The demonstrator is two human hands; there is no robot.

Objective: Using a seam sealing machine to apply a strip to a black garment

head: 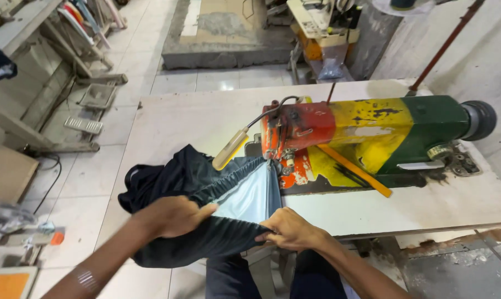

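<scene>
A dark garment [167,177] with a gathered waistband and a pale grey lining [245,196] lies on the sewing table [195,119], its edge fed under the needle of a red, yellow and green sewing machine [367,133]. My left hand [173,216] presses flat on the dark fabric left of the lining. My right hand [286,228] pinches the fabric's near edge, just in front of the needle area [272,160].
A small lamp [231,149] on a cable hangs by the machine head. A yellow ruler [353,169] lies on the machine bed. Other sewing tables stand at the left [34,83] and at the back [317,22], over a tiled floor [84,182].
</scene>
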